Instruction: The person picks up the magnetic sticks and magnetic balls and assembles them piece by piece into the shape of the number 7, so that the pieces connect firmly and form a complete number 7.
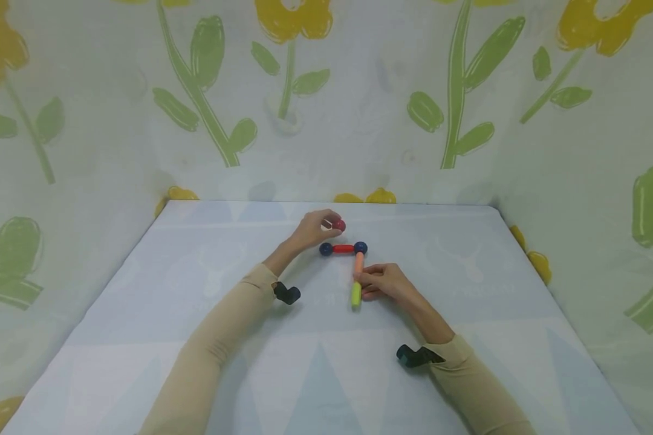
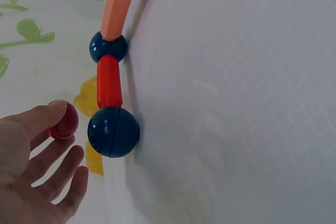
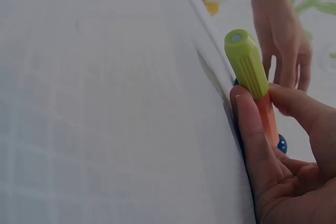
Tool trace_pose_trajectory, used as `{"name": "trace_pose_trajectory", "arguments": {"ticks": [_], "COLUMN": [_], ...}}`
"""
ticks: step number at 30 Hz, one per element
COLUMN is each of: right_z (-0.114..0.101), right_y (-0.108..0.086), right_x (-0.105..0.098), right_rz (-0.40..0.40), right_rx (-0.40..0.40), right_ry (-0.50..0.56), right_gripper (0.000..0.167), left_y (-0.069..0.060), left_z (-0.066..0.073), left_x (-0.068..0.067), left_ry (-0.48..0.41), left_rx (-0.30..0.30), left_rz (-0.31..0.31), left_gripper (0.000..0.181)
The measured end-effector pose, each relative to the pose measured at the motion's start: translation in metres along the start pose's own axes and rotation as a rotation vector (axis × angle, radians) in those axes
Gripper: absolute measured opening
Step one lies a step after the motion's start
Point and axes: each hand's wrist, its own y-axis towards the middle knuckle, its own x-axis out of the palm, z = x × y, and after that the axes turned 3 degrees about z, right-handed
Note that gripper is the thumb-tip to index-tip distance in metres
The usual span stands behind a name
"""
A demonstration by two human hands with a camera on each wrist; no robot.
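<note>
My left hand (image 1: 311, 229) pinches a dark red ball (image 1: 338, 225) between thumb and fingers, raised just beyond the joined pieces; its other fingers spread loosely in the left wrist view. On the table, a red magnetic rod (image 1: 343, 249) links two dark blue balls, the left ball (image 2: 113, 132) and the right ball (image 1: 361, 248). From the right ball an orange magnetic rod (image 1: 359, 264) runs toward me, with a yellow-green magnetic rod (image 3: 245, 64) at its near end. My right hand (image 1: 387, 281) pinches these two rods where they meet. The yellow-green rod's free end shows a small metal disc.
A pale patterned cloth covers the table (image 1: 326, 374). Behind and at both sides hangs a white curtain (image 1: 359, 121) with yellow flowers and green leaves. Black wrist cameras, the left camera (image 1: 287, 293) and the right camera (image 1: 416, 356), stick out from the sleeves.
</note>
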Motion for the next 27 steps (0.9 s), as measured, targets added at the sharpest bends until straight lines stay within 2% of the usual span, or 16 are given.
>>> {"name": "trace_pose_trajectory", "arguments": {"ticks": [10,18,27], "right_z": [0.000,-0.001,0.002], "right_y": [0.001,-0.001,-0.001], "right_x": [0.001,0.000,0.000], "right_rz": [0.006,0.002,-0.016], "right_rx": [0.014,-0.002,-0.032], "right_ry": [-0.004,-0.014,0.017], "right_gripper": [0.060,0.062,0.061], "left_y": [-0.026,-0.051,-0.073], "left_z": [0.013,0.021,0.022], "left_x": [-0.010,-0.013,-0.011], "left_ry": [0.001,-0.037,-0.051], "left_rx": [0.091,0.160,0.174], "left_rz": [0.022,-0.059,-0.138], "left_gripper": [0.036,0.037,0.037]}}
